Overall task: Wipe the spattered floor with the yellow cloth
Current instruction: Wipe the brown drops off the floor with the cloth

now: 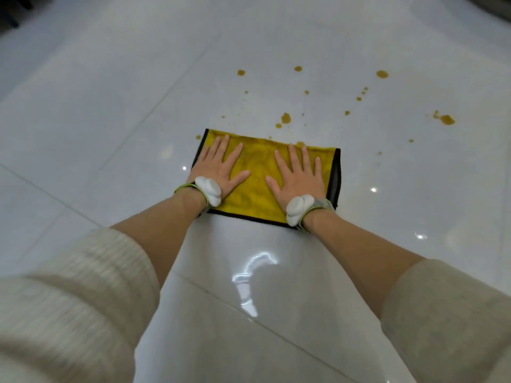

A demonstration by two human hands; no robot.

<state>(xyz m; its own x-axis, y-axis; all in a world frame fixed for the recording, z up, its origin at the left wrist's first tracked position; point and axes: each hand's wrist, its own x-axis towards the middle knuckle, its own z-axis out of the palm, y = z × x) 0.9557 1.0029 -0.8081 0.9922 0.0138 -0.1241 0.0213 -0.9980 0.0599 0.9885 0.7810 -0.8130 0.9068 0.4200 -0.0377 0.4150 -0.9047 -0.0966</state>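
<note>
A yellow cloth (258,175) with a black border lies flat on the glossy white tiled floor (110,134). My left hand (221,167) presses palm-down on its left part, fingers spread. On its right part my right hand (298,175) lies flat the same way. Beyond the cloth's far edge and to the right, several brown spatter drops dot the tiles, such as one drop (285,118) just ahead, one (382,74) farther back and a larger one (446,119) at the right. A small drop (198,137) sits by the cloth's far left corner.
Grout lines cross the tiles diagonally. Ceiling lights glare off the floor (249,275) between my forearms. A dark object (11,12) stands at the far top left corner. White sensor pods are strapped to both wrists.
</note>
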